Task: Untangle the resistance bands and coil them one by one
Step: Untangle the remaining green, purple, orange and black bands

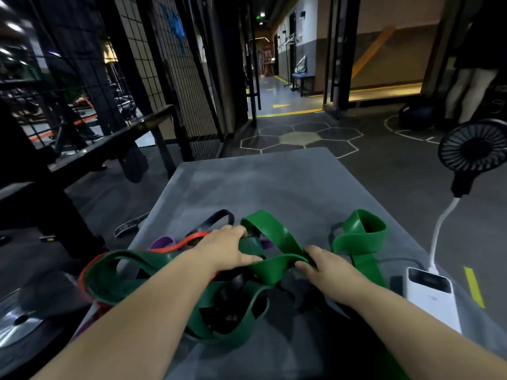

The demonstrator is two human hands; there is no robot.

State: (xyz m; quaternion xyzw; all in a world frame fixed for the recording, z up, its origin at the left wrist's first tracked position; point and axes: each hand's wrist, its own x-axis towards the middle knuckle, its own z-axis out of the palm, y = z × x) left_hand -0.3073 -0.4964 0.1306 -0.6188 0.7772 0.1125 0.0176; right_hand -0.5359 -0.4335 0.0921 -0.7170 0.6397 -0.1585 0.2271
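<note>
1. The resistance bands (274,272) lie in one big messy heap on the grey table (274,182), at the 6 o'clock end, close to the person. I think none of them is coiled yet.
2. The green bands (277,231) are the widest and loop all over. A red band (189,241) and a purple band (164,241) peek out at 10 o'clock of the heap. A black band (216,218) sticks out at 12 o'clock.
3. The left hand (227,249) is on top of the middle of the heap. Its fingers curl down around a green strip and hold it.
4. The right hand (326,267) is at 3 o'clock from the left one. Its thumb and fingers pinch a fold of green band.
5. I cannot tell if both hands hold the same band. If they pull apart hard, the knot could get tighter, not looser.
6. These bands are stretchy. One could slip out of a hand, snap back and sting the fingers.
7. A white power bank (430,294) sits at 4 o'clock, near a green strip. Its cable (441,229) runs up to a small black fan (474,149) at 2 o'clock. A big tug could sweep a band into them, hook the cable or push the power bank off the edge.
8. The red band curves close to the 9 o'clock edge. If the heap gets dragged that way, it could slide to the floor.
</note>
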